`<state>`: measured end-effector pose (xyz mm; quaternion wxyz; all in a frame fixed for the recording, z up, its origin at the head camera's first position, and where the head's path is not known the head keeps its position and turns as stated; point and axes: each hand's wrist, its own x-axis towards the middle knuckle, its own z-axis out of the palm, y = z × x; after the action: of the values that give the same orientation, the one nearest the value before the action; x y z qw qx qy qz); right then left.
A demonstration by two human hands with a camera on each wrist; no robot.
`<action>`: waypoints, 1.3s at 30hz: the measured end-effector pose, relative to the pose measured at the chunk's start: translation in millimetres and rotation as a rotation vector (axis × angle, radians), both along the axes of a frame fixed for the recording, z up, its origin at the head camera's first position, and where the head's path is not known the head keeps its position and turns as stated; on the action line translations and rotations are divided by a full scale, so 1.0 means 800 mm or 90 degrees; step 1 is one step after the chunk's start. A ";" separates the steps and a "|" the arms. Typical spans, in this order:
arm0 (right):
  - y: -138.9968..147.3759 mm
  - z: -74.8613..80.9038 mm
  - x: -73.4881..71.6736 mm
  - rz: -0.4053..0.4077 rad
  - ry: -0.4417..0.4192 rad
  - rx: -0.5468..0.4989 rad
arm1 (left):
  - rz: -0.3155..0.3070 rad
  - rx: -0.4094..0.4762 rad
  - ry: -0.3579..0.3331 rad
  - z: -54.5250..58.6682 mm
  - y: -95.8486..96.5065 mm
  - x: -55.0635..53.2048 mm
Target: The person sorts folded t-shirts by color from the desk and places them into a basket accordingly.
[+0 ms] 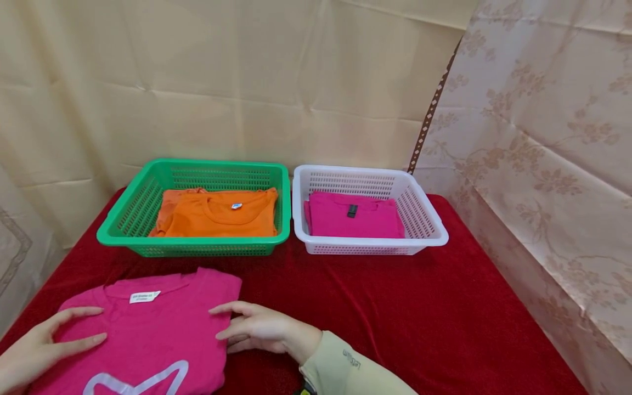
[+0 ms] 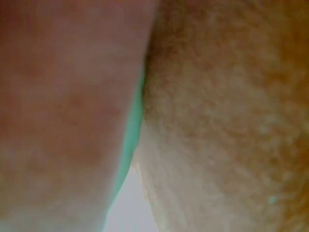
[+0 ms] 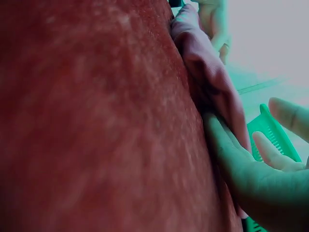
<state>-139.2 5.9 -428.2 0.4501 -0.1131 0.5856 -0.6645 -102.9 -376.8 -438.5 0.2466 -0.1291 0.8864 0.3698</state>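
A folded pink T-shirt (image 1: 153,334) with a white neck label and a white star outline lies at the front left of the table. Across its left side reach the extended fingers of my left hand (image 1: 41,348). My right hand (image 1: 261,327) is at the opposite edge, two fingers stretched over the cloth. In the right wrist view, one digit of the right hand (image 3: 270,188) slips between the shirt (image 3: 219,82) and the table cover, while other fingers stand apart above. The left wrist view is too close and blurred to show the left fingertips.
Behind the shirt stands a green basket (image 1: 197,241) containing folded orange clothes (image 1: 222,216). Right of it, a white basket (image 1: 370,241) contains folded magenta clothing (image 1: 353,222) with a dark label. Red cloth (image 1: 419,307) covers the table; curtains (image 1: 316,82) hang behind and at the right.
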 end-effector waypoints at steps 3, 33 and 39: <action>-0.013 -0.001 0.000 0.004 0.000 0.014 | -0.020 -0.013 0.006 0.003 0.002 -0.001; -0.029 0.008 0.015 -0.109 0.174 0.063 | -0.133 -0.158 0.116 0.027 0.035 -0.011; -0.013 0.028 0.017 -0.070 0.221 0.095 | -0.122 -0.160 0.117 0.047 0.048 -0.008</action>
<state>-125.6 -4.2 -406.1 0.3124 -0.1601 0.7074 -0.6134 -109.7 -338.2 -401.2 0.1804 -0.0398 0.9528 0.2410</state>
